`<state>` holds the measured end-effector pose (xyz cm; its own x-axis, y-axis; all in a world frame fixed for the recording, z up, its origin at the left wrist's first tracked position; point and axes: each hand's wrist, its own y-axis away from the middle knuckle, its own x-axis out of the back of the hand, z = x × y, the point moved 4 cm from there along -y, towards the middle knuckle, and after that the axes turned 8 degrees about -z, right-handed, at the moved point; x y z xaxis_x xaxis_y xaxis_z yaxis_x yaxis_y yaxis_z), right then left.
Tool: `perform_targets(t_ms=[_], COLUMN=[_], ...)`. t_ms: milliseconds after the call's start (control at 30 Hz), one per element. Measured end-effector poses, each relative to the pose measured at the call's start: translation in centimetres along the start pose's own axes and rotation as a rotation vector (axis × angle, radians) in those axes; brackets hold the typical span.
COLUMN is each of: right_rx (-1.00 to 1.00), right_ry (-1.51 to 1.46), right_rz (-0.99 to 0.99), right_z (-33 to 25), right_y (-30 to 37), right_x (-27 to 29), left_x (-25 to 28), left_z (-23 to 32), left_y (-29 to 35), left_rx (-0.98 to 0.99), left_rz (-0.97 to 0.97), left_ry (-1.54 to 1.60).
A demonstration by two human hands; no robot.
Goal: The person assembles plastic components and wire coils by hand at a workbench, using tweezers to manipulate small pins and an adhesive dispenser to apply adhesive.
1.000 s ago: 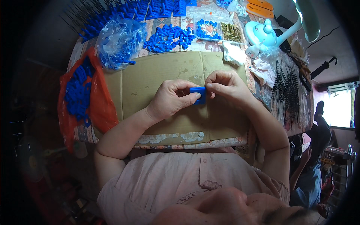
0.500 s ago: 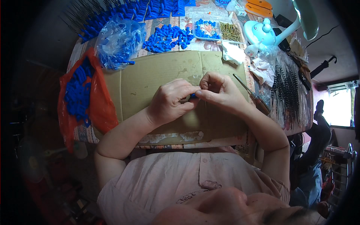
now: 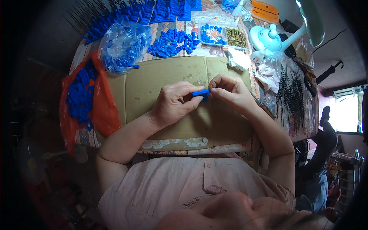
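Note:
Between the thumb and fingers of my left hand [image 3: 173, 100] is a small blue plastic piece [image 3: 201, 93], held above the cardboard sheet [image 3: 161, 73]. My right hand [image 3: 229, 92] is just to its right, thumb and forefinger pinched together close to the piece's right end. Whatever sits in that pinch is too small to make out. Beyond the cardboard lies a pile of small blue plastic parts [image 3: 172, 43]. A clear box [image 3: 209, 43] next to it holds small blue pieces and brass-coloured screws [image 3: 235, 37].
A red plastic bag [image 3: 105, 103] of blue parts lies at the left, with a clear bag [image 3: 124, 44] behind it. Blue pieces with black springs [image 3: 103, 17] stand at the far left. Black coils [image 3: 293, 96], crumpled tissue [image 3: 267, 76] and a pale blue lamp [image 3: 268, 38] are at the right.
My hands have drawn slightly apart. The blue piece, mostly covered by my fingers before, now shows plainly in my left hand. My right hand has shifted a little to the right.

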<state>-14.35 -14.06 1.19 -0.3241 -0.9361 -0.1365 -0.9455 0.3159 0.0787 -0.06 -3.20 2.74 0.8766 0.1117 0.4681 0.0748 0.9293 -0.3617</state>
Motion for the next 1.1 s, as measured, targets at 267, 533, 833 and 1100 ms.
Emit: perform_targets(t_ms=[267, 533, 833, 1100], right_rx=[0.101, 0.194, 0.261, 0.256], right_ry=[0.221, 0.42, 0.588, 0.57], right_rz=[0.028, 0.045, 0.035, 0.036], right_z=[-0.6, -0.6, -0.8, -0.5], right_y=[0.2, 0.3, 0.4, 0.3], right_x=[-0.8, -1.2, -1.4, -1.3], left_x=[-0.3, -1.0, -0.9, -0.6], left_z=[-1.4, -1.7, -1.3, -0.9], left_y=[0.2, 0.4, 0.3, 0.1], left_rx=[0.209, 0.22, 0.167, 0.12], left_rz=[0.066, -0.024, 0.029, 0.02], left_ry=[0.353, 0.418, 0.355, 0.286])
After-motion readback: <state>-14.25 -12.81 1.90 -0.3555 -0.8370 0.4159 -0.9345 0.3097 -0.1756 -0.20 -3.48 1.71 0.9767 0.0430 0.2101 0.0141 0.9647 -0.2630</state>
